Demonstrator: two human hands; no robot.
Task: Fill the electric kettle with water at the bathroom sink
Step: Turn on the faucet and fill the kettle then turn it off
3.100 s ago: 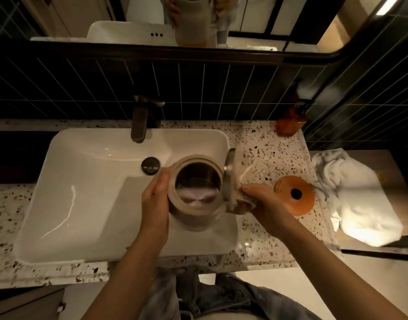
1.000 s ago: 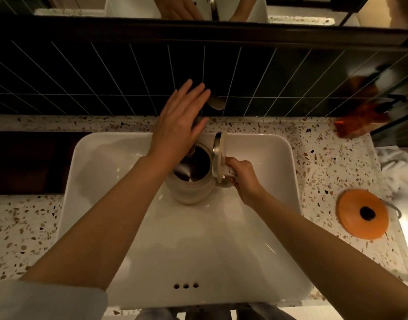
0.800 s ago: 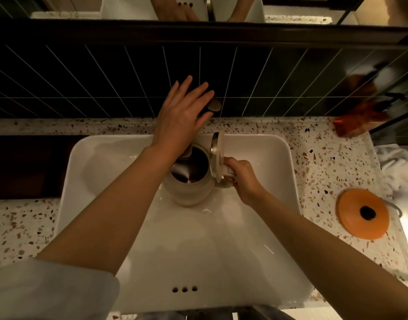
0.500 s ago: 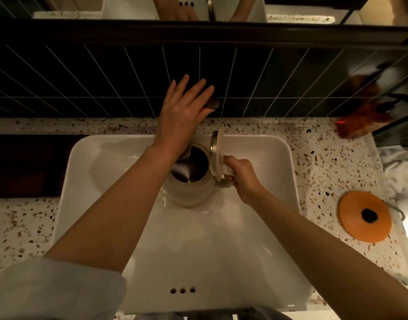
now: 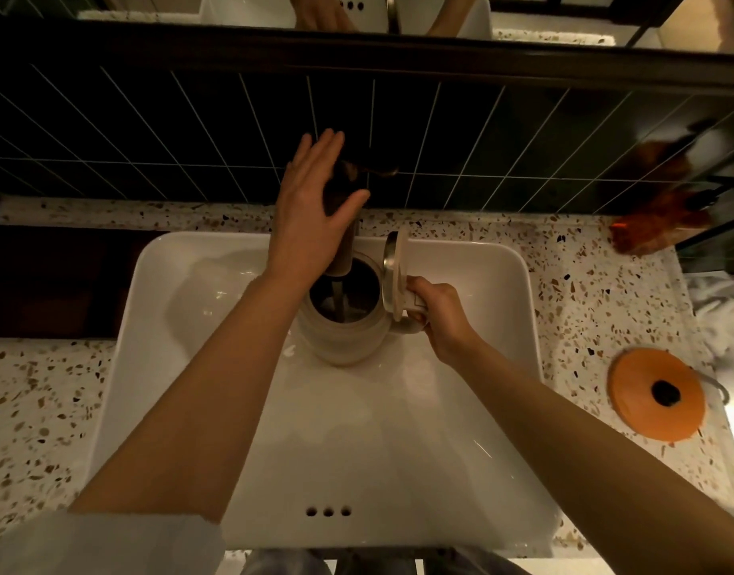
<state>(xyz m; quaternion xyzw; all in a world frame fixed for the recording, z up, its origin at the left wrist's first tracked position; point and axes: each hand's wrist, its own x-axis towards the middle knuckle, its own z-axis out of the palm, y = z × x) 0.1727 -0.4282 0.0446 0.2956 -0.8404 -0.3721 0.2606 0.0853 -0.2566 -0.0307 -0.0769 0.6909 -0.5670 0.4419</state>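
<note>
Kettle (image 5: 343, 325) stands upright in the white sink (image 5: 398, 471), lid (image 5: 394, 280) flipped open, right hand (image 5: 438, 315) gripping its handle; directly beyond, the faucet (image 5: 342, 238) spout overhangs its mouth, left hand (image 5: 311, 213) spread flat on the lever.
</note>
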